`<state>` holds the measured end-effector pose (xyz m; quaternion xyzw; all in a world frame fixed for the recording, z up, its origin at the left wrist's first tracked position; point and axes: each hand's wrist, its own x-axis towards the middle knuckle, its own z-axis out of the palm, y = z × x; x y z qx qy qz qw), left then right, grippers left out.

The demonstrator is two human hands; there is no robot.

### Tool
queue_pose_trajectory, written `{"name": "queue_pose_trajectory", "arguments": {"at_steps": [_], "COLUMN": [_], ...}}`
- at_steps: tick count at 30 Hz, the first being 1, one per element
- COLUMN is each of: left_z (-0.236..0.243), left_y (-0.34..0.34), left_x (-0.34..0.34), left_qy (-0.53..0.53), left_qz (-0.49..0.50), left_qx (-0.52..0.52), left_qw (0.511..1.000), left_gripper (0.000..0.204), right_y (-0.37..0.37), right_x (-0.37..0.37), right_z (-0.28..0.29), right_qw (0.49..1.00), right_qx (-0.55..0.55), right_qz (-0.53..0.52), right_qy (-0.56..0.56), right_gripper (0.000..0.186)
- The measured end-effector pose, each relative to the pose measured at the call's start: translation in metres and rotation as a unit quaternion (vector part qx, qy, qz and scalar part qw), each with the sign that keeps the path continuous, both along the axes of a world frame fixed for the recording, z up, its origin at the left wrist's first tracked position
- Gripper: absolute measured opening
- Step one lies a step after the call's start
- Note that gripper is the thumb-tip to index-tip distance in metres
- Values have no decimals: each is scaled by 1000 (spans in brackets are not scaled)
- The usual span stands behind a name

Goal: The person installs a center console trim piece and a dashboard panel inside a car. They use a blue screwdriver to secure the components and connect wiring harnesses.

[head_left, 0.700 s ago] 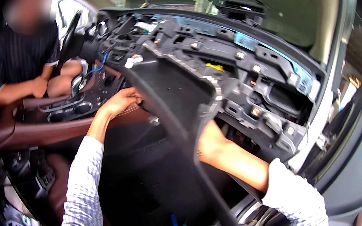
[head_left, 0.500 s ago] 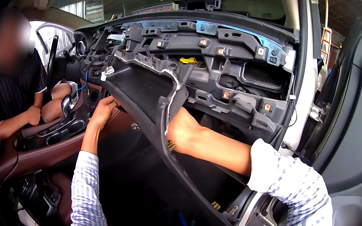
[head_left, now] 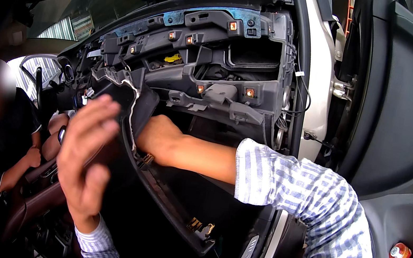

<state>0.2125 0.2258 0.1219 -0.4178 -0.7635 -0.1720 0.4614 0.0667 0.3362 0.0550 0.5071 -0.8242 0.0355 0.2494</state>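
The person's left hand (head_left: 85,159) is raised, its grip wide with thumb apart, partly covering the left end of a long, curved black plastic trim panel (head_left: 155,188). That panel slants on the near side of the exposed dark grey plastic dashboard frame (head_left: 171,78); the right hand (head_left: 158,135) meets its right side, fingers hidden, so its grip cannot be told.

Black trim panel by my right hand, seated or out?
Out at its near end: the trim panel juts away from the dashboard, its gold-coloured clips exposed. Whether the far end is attached, I can't tell.
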Motion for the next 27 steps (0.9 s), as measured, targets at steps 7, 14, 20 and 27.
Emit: {"name": "queue_pose_trajectory", "arguments": {"at_steps": [7, 14, 20, 27], "left_z": [-27, -28, -10, -26], "left_y": [31, 10, 11, 17], "left_x": [4, 1, 9, 1], "left_qy": [-192, -211, -258, -271], "left_qz": [-94, -179, -194, -160], "left_qx": [-251, -313, -392, -317], "left_qw": [944, 909, 862, 895], "left_gripper": [56, 50, 42, 31], "right_y": [18, 29, 31, 64], "right_x": [-12, -8, 7, -3], "right_z": [-9, -2, 6, 0], "right_qw": [994, 997, 981, 938], "right_qx": [-87, -66, -63, -153], "right_qz": [18, 29, -35, -28], "right_qy": [-57, -39, -182, -310], "right_gripper": [9, 9, 18, 14]}}
